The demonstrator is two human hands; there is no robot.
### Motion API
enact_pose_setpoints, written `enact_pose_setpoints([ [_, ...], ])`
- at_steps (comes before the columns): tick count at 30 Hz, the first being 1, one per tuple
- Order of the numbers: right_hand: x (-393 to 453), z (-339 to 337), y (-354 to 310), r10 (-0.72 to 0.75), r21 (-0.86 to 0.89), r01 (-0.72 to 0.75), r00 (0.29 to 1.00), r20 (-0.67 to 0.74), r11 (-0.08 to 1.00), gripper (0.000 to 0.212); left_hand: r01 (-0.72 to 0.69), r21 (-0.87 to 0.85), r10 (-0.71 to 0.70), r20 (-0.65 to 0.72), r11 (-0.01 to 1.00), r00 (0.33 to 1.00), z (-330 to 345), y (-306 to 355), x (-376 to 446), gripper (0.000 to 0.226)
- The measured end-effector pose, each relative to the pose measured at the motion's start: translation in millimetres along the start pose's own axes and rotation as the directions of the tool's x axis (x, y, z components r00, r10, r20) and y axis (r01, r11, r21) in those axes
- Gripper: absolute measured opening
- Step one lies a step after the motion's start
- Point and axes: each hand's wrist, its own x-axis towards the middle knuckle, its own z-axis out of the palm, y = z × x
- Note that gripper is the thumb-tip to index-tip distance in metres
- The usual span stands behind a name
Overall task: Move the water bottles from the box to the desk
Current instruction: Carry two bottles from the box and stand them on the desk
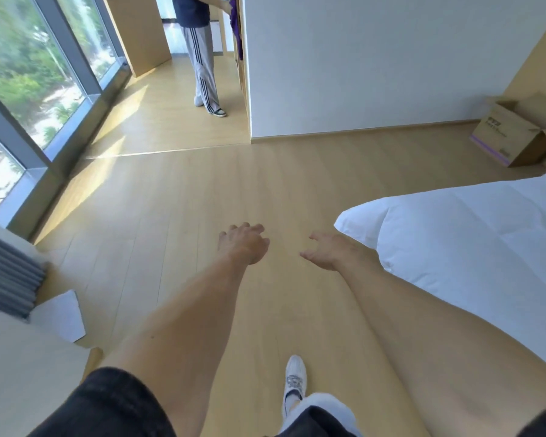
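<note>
A white sneaker (pixel 295 378) stands on the wooden floor (pixel 177 216) at the bottom of the view, below two bare forearms that reach forward. The left hand (pixel 245 244) hangs over the floor with its fingers loosely curled, holding nothing. The right hand (pixel 323 252) is beside it, a little apart, palm turned inward and fingers relaxed, also holding nothing. To the left lies a white sheet of paper (pixel 60 315) next to a grey ribbed panel (pixel 8 279). To the right is a bed (pixel 473 244) with white bedding. Farther off, at the right, an open cardboard box (pixel 514 134) sits on the floor against the white wall (pixel 375 58); its contents cannot be seen. Far left are tall windows (pixel 22 77). In the distance another person in striped grey trousers (pixel 202 61) stands at a shelf.
</note>
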Motion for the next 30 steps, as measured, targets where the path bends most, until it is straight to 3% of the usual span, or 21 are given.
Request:
enact_pose_setpoints([
  [5,99,-54,-12,-0.043,0.019,0.043,0.999,-0.004,0.999,0.063,0.055,0.003,-0.055,-0.007,0.998,0.998,-42,12,94,0.049],
  [15,237,-124,-12,-0.031,-0.02,0.031,1.0,-0.004,0.999,0.062,0.016,-0.001,-0.016,0.004,1.0,1.0,-89,45,242,0.05],
  [30,445,-230,-2,0.289,0.089,-0.282,0.954,-0.077,0.955,0.064,-0.299,0.085,0.29,0.098,0.951,0.952,-175,107,528,0.051],
])
